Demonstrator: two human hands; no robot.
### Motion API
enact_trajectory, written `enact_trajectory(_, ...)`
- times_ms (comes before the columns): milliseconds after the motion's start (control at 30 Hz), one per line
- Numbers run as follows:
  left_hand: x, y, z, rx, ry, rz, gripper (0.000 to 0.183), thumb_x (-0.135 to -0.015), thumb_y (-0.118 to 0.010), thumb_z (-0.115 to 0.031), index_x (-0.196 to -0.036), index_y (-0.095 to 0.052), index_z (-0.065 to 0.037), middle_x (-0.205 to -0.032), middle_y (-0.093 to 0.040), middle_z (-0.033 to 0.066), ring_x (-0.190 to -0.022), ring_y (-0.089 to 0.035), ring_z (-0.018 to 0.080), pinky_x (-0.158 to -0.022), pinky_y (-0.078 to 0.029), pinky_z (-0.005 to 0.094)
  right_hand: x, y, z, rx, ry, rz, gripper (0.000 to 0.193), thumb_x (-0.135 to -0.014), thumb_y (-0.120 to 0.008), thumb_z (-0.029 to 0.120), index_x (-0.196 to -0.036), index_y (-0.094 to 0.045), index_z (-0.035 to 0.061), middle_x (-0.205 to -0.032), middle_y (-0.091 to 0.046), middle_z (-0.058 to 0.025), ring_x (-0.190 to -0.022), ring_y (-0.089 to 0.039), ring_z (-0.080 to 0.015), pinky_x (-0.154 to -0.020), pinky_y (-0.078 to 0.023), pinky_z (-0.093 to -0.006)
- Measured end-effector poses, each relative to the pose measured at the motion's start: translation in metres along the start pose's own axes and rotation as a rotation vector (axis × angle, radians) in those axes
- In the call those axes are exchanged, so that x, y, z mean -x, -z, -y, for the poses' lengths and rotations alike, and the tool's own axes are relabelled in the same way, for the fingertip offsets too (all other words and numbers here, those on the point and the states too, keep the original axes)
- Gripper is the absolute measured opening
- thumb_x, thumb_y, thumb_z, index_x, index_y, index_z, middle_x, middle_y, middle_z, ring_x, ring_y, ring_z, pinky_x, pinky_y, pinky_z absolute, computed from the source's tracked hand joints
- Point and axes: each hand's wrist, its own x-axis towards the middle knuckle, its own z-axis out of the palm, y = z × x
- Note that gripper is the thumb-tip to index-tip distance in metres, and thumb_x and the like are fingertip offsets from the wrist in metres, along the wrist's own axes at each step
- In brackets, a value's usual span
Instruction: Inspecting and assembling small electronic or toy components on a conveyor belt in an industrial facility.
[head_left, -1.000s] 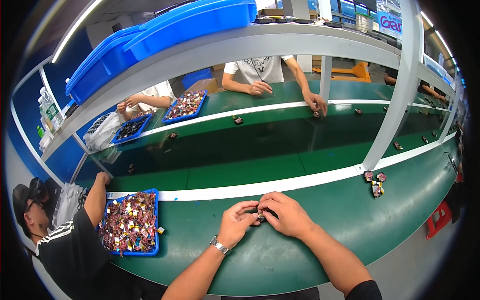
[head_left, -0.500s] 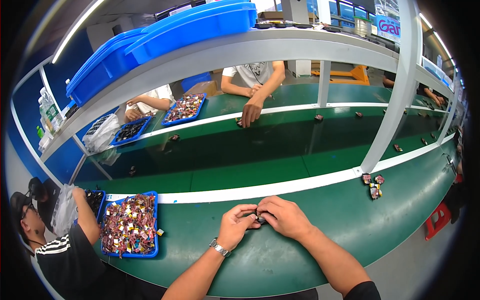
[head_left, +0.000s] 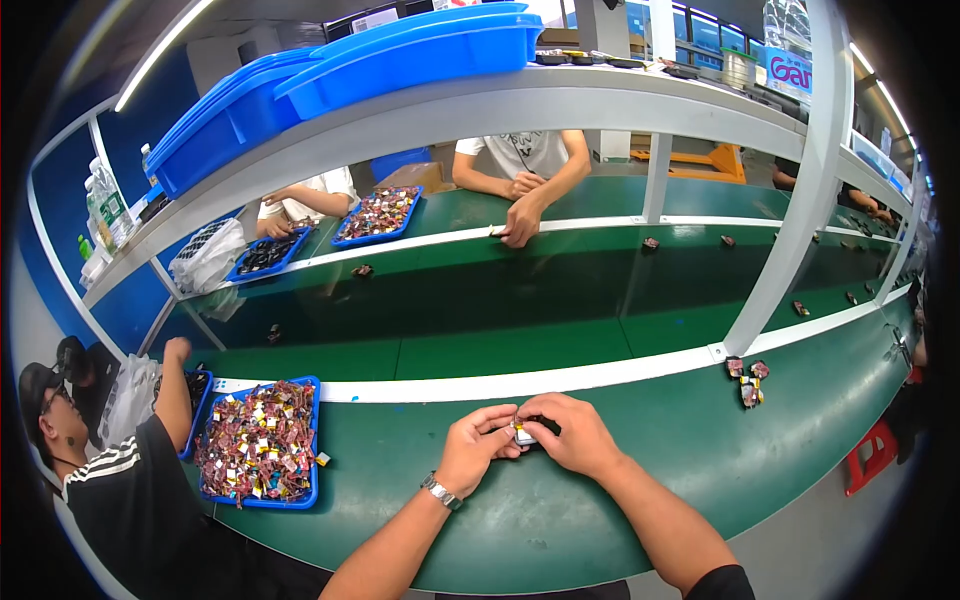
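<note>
Both hands meet over the green bench [head_left: 440, 540] and pinch one small electronic part [head_left: 524, 435] between thumbs and fingers. It has a pale face and a yellow patch, with some black beside it; fingers cover most of it. My left hand [head_left: 482, 446], with a metal watch at the wrist, holds its left side. My right hand [head_left: 573, 436] closes on it from the right, its curled fingertips partly hidden. To the left, a blue tray [head_left: 314, 450] is heaped with small red circuit boards [head_left: 255, 440] bearing white and yellow pieces. Several similar assemblies [head_left: 748, 384] lie together at the right.
Beyond a white rail [head_left: 450, 387] runs a dark green conveyor belt [head_left: 500, 310] carrying scattered small assemblies. A grey post [head_left: 790, 220] rises at right, supporting a shelf with blue bins [head_left: 410, 60]. One co-worker [head_left: 140, 480] sits at left; others work across the belt.
The pale and yellow face of the part now shows between my fingers. Across the belt, a co-worker's hand has lifted a small thing off the belt. The left co-worker's hand has risen.
</note>
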Motion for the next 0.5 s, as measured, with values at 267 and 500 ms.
enact_trajectory(267, -0.0031, 0.0046, -0.0026, 0.027, 0.058, -0.013, 0.029, -0.094, -0.059, -0.003, -0.122, -0.055, 0.006, -0.099, -0.069, 0.0128, -0.074, -0.067, 0.0175, -0.069, -0.057, 0.0275, 0.0004, -0.0019, 0.0022, -0.125, -0.247, 0.049, 0.014, -0.089, -0.066, 0.007, -0.100, -0.071, 0.0010, -0.097, -0.072, -0.0108, -0.079, -0.070, -0.0199, -0.071, -0.057, -0.0297)
enact_trajectory(500, -0.0024, 0.0067, -0.0066, 0.047, 0.087, 0.016, 0.033, -0.093, -0.060, -0.003, -0.124, -0.053, 0.006, -0.097, -0.069, 0.0127, -0.072, -0.067, 0.0176, -0.067, -0.055, 0.0264, 0.0016, -0.0009, 0.0003, -0.175, -0.269, 0.053, 0.013, -0.089, -0.066, 0.010, -0.098, -0.073, 0.0014, -0.095, -0.072, -0.0097, -0.077, -0.069, -0.0168, -0.070, -0.055, -0.0270)
